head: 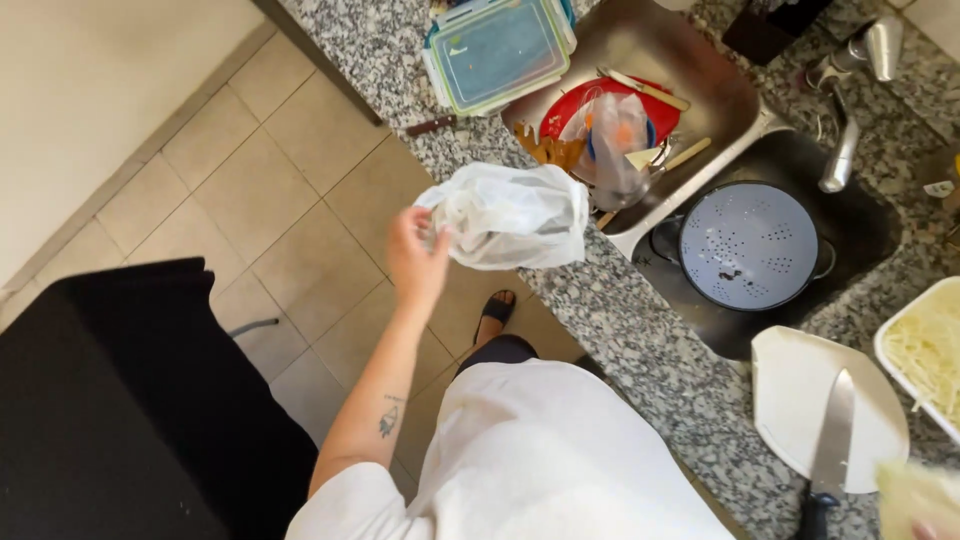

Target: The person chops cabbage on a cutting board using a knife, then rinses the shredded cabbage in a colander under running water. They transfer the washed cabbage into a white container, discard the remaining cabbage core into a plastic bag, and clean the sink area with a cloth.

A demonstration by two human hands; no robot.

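Observation:
My left hand is raised over the tiled floor and grips a crumpled white plastic bag by its edge, in front of the speckled granite counter. Only a fingertip of my right hand shows at the bottom right corner, pressed against a pale green vegetable wedge. A large knife lies on a white cutting board beside it.
A double sink holds a blue-grey colander in one basin and a red plate, plastic bag and utensils in the other. A clear lidded container sits on the counter. A white dish of shredded cabbage stands right. A black bin stands left.

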